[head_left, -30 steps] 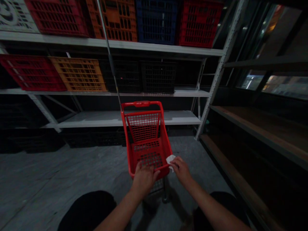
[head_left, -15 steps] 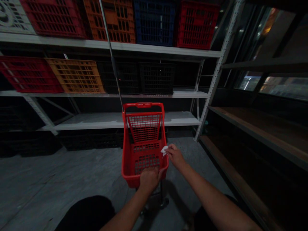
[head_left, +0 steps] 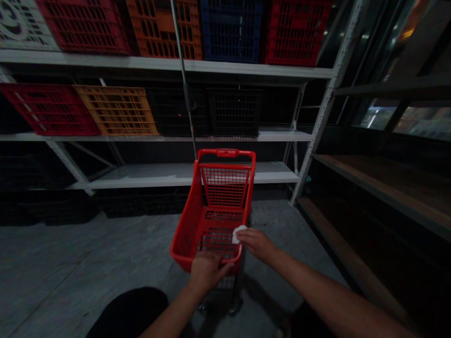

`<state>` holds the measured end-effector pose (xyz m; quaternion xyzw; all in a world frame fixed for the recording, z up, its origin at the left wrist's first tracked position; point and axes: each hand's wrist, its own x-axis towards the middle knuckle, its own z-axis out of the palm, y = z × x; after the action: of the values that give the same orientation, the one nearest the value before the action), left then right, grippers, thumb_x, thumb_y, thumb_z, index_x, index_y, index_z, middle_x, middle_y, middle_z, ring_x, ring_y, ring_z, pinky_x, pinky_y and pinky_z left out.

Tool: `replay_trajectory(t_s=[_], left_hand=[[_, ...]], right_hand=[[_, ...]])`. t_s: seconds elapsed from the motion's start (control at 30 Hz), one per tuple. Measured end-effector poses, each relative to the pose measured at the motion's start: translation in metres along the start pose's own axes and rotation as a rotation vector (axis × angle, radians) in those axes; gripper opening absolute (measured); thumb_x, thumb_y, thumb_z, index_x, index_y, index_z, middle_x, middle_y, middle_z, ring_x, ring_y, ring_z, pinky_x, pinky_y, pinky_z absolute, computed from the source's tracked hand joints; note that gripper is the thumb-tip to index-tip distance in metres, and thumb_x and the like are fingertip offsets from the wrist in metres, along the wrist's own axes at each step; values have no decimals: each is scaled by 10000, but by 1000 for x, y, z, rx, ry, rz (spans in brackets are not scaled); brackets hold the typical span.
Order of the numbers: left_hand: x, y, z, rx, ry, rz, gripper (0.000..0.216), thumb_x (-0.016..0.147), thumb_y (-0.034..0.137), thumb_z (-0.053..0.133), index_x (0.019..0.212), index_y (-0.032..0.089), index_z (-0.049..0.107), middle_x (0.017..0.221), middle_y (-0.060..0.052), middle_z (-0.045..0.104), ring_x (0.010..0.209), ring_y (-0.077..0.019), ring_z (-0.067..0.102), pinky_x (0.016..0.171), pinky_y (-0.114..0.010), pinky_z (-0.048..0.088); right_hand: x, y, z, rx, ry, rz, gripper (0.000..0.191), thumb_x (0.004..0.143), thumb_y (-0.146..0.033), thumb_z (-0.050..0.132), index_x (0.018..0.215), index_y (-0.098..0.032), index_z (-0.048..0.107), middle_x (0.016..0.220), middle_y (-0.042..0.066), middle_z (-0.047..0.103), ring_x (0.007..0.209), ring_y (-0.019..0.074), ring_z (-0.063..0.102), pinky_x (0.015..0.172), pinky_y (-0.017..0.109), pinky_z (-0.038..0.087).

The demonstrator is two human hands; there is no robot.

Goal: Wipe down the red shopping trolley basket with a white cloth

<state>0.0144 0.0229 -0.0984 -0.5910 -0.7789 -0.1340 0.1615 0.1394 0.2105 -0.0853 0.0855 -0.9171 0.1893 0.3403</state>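
Observation:
A small red shopping cart (head_left: 192, 216) with a mesh basket and a red handle bar stands on the grey floor in front of me. My left hand (head_left: 206, 271) is closed over the near rim of the basket. My right hand (head_left: 257, 244) pinches a small white cloth (head_left: 238, 231) and presses it against the basket's right rim near the front corner. The basket holds nothing that I can see.
White metal shelving (head_left: 169, 174) stands behind the cart with red, orange, blue and black crates (head_left: 116, 110). A thin pole (head_left: 186, 89) leans behind the cart. Dark wooden shelves (head_left: 384, 188) run along the right. My knees show at the bottom.
The cart has turned, its near end swinging left. My right hand with the white cloth has moved along the right rim, forward and then back a little.

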Motion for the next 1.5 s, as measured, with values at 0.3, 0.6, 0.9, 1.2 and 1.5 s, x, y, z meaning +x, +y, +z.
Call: replay_trajectory(t_s=[0.3, 0.6, 0.9, 1.2, 1.5], left_hand=[[2, -17, -2, -90, 27, 123, 499, 790, 598, 371, 609, 184, 584, 584, -24, 614, 598, -146, 567, 598, -264, 357], [0, -49, -8, -148, 24, 167, 483, 886, 402, 198, 695, 181, 583, 666, -36, 606, 661, -158, 525, 719, -333, 342], [18, -24, -13, -90, 101, -36, 408, 870, 371, 283, 721, 178, 611, 737, -50, 654, 781, -183, 550, 854, -398, 318], [24, -10, -5, 86, 68, -168, 512, 880, 424, 258, 619, 174, 621, 629, -68, 653, 668, -186, 599, 773, -344, 395], [26, -25, 9, 80, 137, -130, 496, 896, 338, 262, 566, 159, 585, 559, -56, 619, 597, -170, 571, 727, -342, 384]], right_hand=[[7, 10, 13, -72, 217, 242, 260, 822, -90, 441, 981, -165, 632, 1013, 115, 654, 966, 196, 596, 864, 393, 475], [-2, -16, 24, -37, 110, 93, 299, 812, -72, 443, 1030, -192, 609, 1064, 89, 643, 991, 175, 590, 877, 365, 473], [18, -22, 57, -49, 210, 255, 299, 792, -61, 445, 987, -198, 625, 1036, 83, 647, 975, 191, 590, 886, 380, 470], [29, 4, 31, -112, 137, 223, 299, 787, -49, 435, 984, -180, 618, 1012, 80, 645, 968, 186, 573, 883, 348, 458], [39, -4, 42, -138, 204, 412, 266, 810, -63, 407, 932, -181, 612, 886, 81, 640, 869, 191, 567, 819, 328, 458]])
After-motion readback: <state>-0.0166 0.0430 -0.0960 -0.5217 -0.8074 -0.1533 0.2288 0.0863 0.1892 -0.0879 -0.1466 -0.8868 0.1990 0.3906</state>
